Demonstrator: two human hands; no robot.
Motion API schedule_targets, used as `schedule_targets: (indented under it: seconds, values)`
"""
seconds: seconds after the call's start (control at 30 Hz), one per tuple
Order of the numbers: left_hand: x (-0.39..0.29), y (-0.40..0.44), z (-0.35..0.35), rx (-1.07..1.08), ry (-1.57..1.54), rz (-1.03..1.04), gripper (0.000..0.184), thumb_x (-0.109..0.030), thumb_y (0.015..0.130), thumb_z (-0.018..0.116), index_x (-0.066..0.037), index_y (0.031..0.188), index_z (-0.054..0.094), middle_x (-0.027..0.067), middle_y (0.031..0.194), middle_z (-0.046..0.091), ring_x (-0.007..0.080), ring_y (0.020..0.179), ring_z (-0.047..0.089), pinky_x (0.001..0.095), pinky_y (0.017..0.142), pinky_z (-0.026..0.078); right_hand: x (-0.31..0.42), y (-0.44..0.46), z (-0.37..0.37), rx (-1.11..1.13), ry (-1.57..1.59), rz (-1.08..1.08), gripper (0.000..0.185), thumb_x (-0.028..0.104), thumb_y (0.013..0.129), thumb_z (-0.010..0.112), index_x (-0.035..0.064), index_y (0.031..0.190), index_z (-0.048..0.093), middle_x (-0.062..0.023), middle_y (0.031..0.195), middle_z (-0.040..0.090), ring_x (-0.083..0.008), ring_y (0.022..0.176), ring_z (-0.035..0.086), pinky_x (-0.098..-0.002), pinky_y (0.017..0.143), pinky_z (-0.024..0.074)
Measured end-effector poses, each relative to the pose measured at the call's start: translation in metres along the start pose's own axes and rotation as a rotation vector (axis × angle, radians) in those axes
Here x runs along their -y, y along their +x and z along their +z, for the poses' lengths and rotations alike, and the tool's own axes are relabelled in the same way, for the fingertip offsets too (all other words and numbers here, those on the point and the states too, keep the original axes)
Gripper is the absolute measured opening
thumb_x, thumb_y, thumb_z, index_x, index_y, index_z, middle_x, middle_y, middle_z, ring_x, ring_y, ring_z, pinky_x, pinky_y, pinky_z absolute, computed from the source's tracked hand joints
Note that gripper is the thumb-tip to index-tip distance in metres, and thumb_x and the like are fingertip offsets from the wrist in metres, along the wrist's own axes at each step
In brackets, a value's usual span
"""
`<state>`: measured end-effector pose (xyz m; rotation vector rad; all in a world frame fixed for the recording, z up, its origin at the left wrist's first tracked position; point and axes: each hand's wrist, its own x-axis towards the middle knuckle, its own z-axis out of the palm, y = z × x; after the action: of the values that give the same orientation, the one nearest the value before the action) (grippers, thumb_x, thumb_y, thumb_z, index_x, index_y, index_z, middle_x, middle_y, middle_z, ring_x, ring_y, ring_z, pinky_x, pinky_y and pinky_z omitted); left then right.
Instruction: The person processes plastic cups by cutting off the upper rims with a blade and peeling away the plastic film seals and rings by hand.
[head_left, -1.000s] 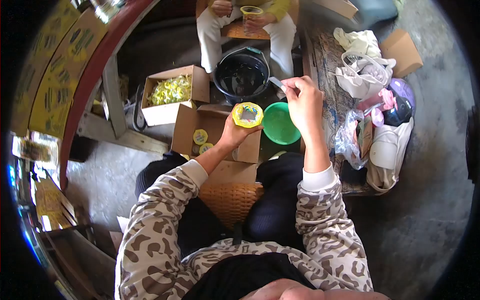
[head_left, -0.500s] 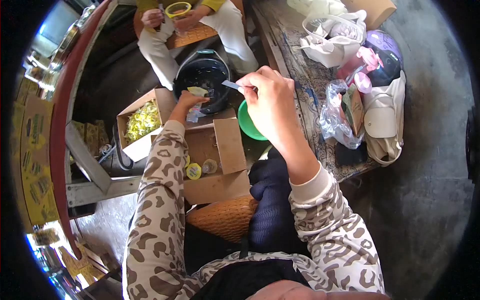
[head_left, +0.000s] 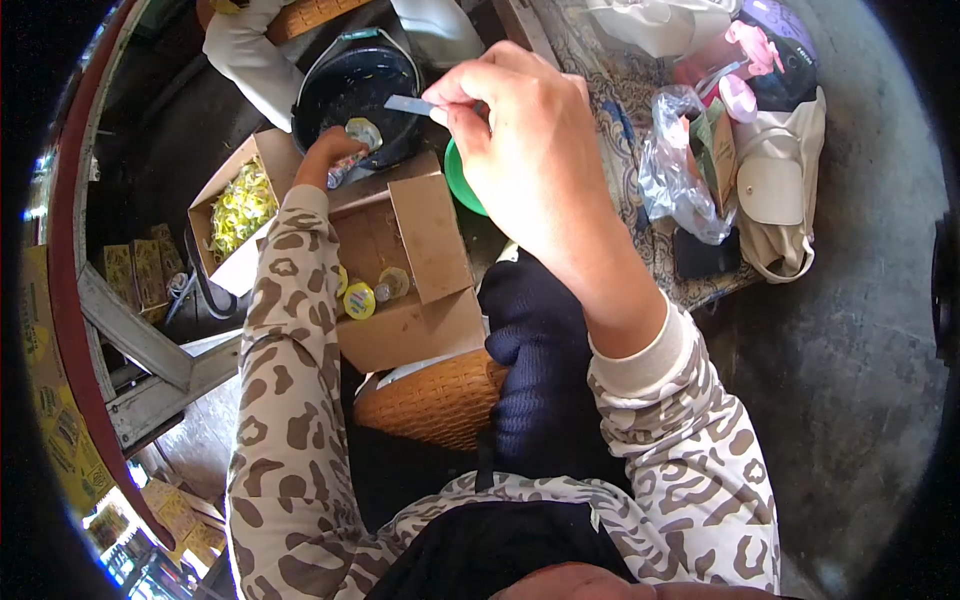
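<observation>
A plastic cup (head_left: 363,133) with a yellowish rim is in my left hand (head_left: 329,156), at the lower left rim of the black bucket (head_left: 312,88). My fingers wrap round the cup and partly hide it. My right hand (head_left: 520,130) pinches a small flat metal blade (head_left: 408,105) between thumb and fingers, over the bucket's right side. Below the bucket, an open cardboard box (head_left: 430,240) holds several cups, one with a yellow lid (head_left: 359,300). Part of a green basin (head_left: 462,180) shows behind my right hand.
At the left, a carton (head_left: 225,270) holds yellow strips (head_left: 243,212). A person's light-trousered leg (head_left: 245,60) is beyond the bucket. On the patterned bench at the right lie a clear plastic bag (head_left: 672,165), a beige bag (head_left: 775,190) and a purple helmet (head_left: 790,60).
My left hand has gone from above the cardboard box to the bucket with the cup. My right hand still holds the blade. The view has shifted, so the bucket appears further left and higher.
</observation>
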<state>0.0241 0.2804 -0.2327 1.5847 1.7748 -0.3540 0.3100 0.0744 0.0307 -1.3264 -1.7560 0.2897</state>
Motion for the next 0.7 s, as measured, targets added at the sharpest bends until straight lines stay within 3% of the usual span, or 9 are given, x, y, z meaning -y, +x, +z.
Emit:
schedule_targets:
  seconds: [0.03, 0.1, 0.13, 0.23, 0.27, 0.33, 0.5, 0.63, 0.7]
  values:
    - [0.004, 0.000, 0.003, 0.009, 0.002, -0.006, 0.064, -0.041, 0.057, 0.084, 0.003, 0.101, 0.072, 0.0230, 0.116, 0.069, 0.0352, 0.109, 0.067, 0.0401, 0.092, 0.054, 0.000, 0.000, 0.000, 0.006, 0.004, 0.008, 0.003, 0.007, 0.082, 0.069, 0.0085, 0.080, 0.071, -0.0084, 0.083, 0.064, -0.0276, 0.089, 0.063, -0.0432, 0.083, 0.0409]
    - [0.009, -0.001, 0.009, -0.311, 0.043, 0.066, 0.068, -0.039, 0.059, 0.085, 0.002, 0.110, 0.069, 0.0227, 0.121, 0.067, 0.0365, 0.113, 0.065, 0.0419, 0.094, 0.053, 0.000, 0.000, -0.001, -0.065, -0.048, -0.085, 0.007, 0.002, 0.080, 0.074, 0.0058, 0.086, 0.074, -0.0106, 0.078, 0.066, -0.0280, 0.068, 0.067, -0.0373, 0.063, 0.0525]
    - [0.010, -0.003, 0.013, -0.412, 0.061, 0.086, 0.069, -0.039, 0.059, 0.085, 0.001, 0.113, 0.068, 0.0226, 0.122, 0.066, 0.0369, 0.114, 0.065, 0.0426, 0.094, 0.053, 0.002, -0.001, 0.000, -0.064, -0.056, -0.070, 0.003, 0.005, 0.081, 0.070, 0.0046, 0.081, 0.073, -0.0096, 0.077, 0.065, -0.0262, 0.073, 0.068, -0.0398, 0.068, 0.0506]
    - [0.003, -0.015, 0.008, -0.316, 0.317, 0.174, 0.073, -0.042, 0.063, 0.084, -0.006, 0.123, 0.063, 0.0211, 0.123, 0.067, 0.0379, 0.114, 0.064, 0.0444, 0.095, 0.053, 0.007, 0.001, 0.001, -0.032, -0.116, -0.063, 0.006, 0.010, 0.081, 0.067, 0.0089, 0.080, 0.074, -0.0085, 0.084, 0.066, -0.0272, 0.089, 0.064, -0.0450, 0.083, 0.0402]
    - [-0.001, -0.021, -0.001, -0.301, 0.306, 0.120, 0.071, -0.043, 0.065, 0.082, -0.009, 0.124, 0.064, 0.0200, 0.123, 0.067, 0.0376, 0.115, 0.064, 0.0450, 0.096, 0.052, 0.016, 0.000, -0.013, 0.074, -0.073, 0.014, 0.007, 0.006, 0.088, 0.065, 0.0017, 0.088, 0.071, -0.0134, 0.087, 0.064, -0.0293, 0.088, 0.062, -0.0421, 0.083, 0.0426]
    - [0.000, -0.021, -0.001, -0.439, 0.243, 0.050, 0.062, -0.045, 0.069, 0.078, -0.011, 0.120, 0.068, 0.0183, 0.123, 0.067, 0.0368, 0.115, 0.064, 0.0460, 0.097, 0.051, 0.015, -0.001, -0.012, 0.084, -0.078, 0.022, 0.007, 0.006, 0.088, 0.065, 0.0008, 0.087, 0.070, -0.0139, 0.087, 0.064, -0.0296, 0.088, 0.062, -0.0418, 0.082, 0.0425]
    - [0.001, -0.028, -0.004, -0.362, 0.310, 0.097, 0.062, -0.047, 0.068, 0.079, -0.013, 0.118, 0.071, 0.0178, 0.121, 0.068, 0.0358, 0.113, 0.065, 0.0454, 0.096, 0.052, 0.020, 0.001, -0.019, 0.080, -0.067, -0.025, 0.007, 0.005, 0.087, 0.065, -0.0003, 0.086, 0.070, -0.0140, 0.086, 0.064, -0.0291, 0.086, 0.062, -0.0407, 0.082, 0.0424]
    - [-0.002, -0.028, -0.008, -0.318, 0.345, 0.072, 0.063, -0.049, 0.065, 0.080, -0.011, 0.115, 0.072, 0.0166, 0.120, 0.069, 0.0359, 0.111, 0.066, 0.0456, 0.096, 0.052, 0.022, 0.000, -0.026, 0.387, -0.299, 0.038, 0.012, 0.011, 0.092, 0.061, 0.0041, 0.095, 0.071, -0.0111, 0.089, 0.066, -0.0277, 0.087, 0.062, -0.0446, 0.083, 0.0424]
    - [-0.002, -0.034, -0.006, -0.426, 0.294, 0.075, 0.062, -0.050, 0.067, 0.080, -0.011, 0.115, 0.072, 0.0168, 0.118, 0.070, 0.0357, 0.111, 0.066, 0.0455, 0.095, 0.052, 0.026, -0.022, -0.015, 0.223, -0.492, -0.177, 0.007, 0.007, 0.078, 0.067, 0.0040, 0.074, 0.071, -0.0077, 0.075, 0.064, -0.0243, 0.077, 0.066, -0.0428, 0.077, 0.0451]
